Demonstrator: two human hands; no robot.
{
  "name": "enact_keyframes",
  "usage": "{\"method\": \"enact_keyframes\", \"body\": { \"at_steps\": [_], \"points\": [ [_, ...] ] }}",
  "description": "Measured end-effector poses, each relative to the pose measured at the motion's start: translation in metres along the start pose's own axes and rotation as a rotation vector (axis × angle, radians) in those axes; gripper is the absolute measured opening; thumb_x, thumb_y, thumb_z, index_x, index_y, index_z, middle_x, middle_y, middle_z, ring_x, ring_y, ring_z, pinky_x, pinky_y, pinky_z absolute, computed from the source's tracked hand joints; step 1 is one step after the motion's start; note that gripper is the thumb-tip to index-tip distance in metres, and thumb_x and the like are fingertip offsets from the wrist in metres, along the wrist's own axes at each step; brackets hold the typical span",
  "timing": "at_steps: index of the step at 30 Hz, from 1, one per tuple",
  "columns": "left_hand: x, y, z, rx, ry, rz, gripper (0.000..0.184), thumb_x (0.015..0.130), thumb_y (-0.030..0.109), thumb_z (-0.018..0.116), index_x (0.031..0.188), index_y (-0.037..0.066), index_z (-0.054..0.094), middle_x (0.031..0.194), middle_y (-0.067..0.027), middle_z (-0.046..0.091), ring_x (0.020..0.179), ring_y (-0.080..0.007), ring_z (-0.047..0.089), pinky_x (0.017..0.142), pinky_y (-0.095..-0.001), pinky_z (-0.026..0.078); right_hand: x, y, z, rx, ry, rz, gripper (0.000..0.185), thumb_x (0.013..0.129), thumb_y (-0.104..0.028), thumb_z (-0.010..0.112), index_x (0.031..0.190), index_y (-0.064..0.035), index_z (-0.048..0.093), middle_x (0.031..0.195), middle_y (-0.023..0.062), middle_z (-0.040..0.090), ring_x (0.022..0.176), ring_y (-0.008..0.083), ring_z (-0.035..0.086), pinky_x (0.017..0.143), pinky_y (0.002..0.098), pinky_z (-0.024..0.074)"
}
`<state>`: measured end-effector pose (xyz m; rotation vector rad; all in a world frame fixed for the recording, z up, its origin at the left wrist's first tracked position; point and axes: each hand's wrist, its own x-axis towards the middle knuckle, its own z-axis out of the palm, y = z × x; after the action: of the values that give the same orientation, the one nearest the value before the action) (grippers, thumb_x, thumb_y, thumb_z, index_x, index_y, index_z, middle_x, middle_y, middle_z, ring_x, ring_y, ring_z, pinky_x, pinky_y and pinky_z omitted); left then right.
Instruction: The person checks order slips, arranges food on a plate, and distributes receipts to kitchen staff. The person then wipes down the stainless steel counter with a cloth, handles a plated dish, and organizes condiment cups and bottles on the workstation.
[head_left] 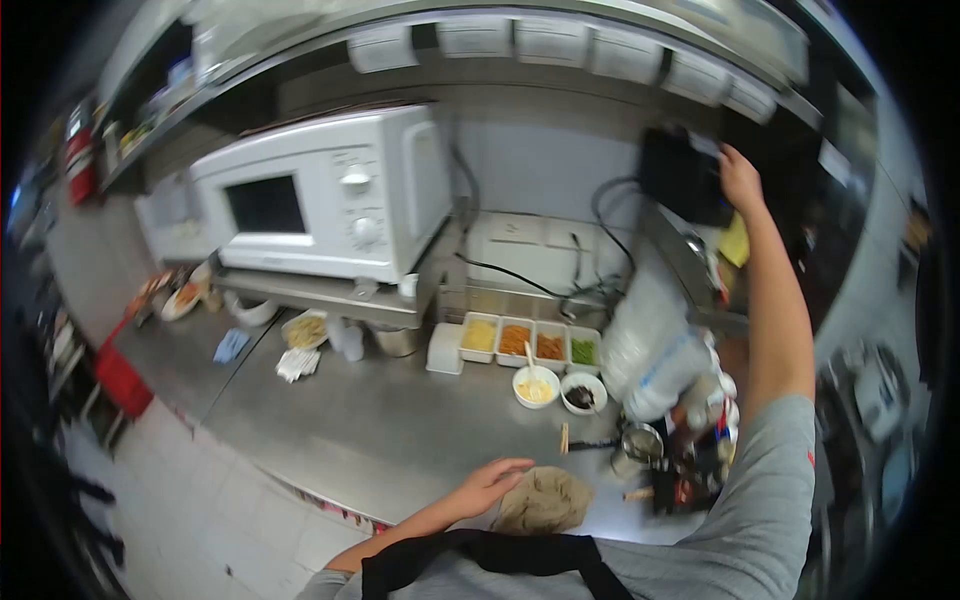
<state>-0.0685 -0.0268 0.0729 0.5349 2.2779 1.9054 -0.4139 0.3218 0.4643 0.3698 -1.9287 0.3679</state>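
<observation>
My left hand (490, 487) is low in the middle of the view, fingers stretched out and apart. It is beside a crumpled brown cloth or paper bag (545, 500) on the steel counter's front edge; I cannot tell whether they touch. My right hand (741, 182) reaches up to the far right, its fingers closed at the side of a black box-shaped device (685, 175). A pale slip (704, 145) shows by those fingertips, but what they grip is too blurred to name. A cable hangs below the device.
A white microwave (320, 195) stands on a raised shelf. Topping containers (515, 340) line the back of the counter (400, 420), with two white bowls (536, 387) in front. A strainer (640, 443), bottles and plastic bags crowd the right. Paper labels hang from the overhead shelf.
</observation>
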Motion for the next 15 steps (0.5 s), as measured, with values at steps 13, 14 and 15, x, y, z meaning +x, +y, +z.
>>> {"method": "enact_keyframes", "body": {
  "at_steps": [13,14,15],
  "points": [
    [-0.167,-0.026,-0.008,-0.177,0.845,-0.24,0.038,0.096,0.028,0.043,0.125,0.003,0.05,0.12,-0.0082,0.056,0.109,-0.0191,0.053,0.095,-0.0344,0.04,0.072,0.008,0.03,1.142,0.055,0.594,0.054,0.076,0.006,0.049,0.128,-0.0045,0.043,0.116,0.0132,0.053,0.099,0.0297,0.054,0.08,0.0409,0.0494],
    [-0.165,-0.016,-0.014,-0.156,0.839,-0.213,0.039,0.096,0.028,0.044,0.125,0.003,0.049,0.121,-0.0088,0.055,0.109,-0.0193,0.053,0.095,-0.035,0.04,0.082,0.027,0.043,1.34,-0.031,0.644,0.048,0.077,0.005,0.049,0.124,-0.0018,0.045,0.111,0.0134,0.05,0.092,0.0257,0.055,0.075,0.032,0.0498],
    [-0.16,-0.003,-0.019,-0.177,0.803,-0.203,0.04,0.096,0.028,0.044,0.127,0.003,0.047,0.122,-0.0096,0.055,0.111,-0.0196,0.052,0.096,-0.0352,0.039,0.08,0.025,0.049,1.384,-0.144,0.657,0.049,0.076,0.005,0.049,0.124,-0.0006,0.045,0.109,0.0135,0.05,0.093,0.0243,0.054,0.075,0.0319,0.0495]
  ]
}}
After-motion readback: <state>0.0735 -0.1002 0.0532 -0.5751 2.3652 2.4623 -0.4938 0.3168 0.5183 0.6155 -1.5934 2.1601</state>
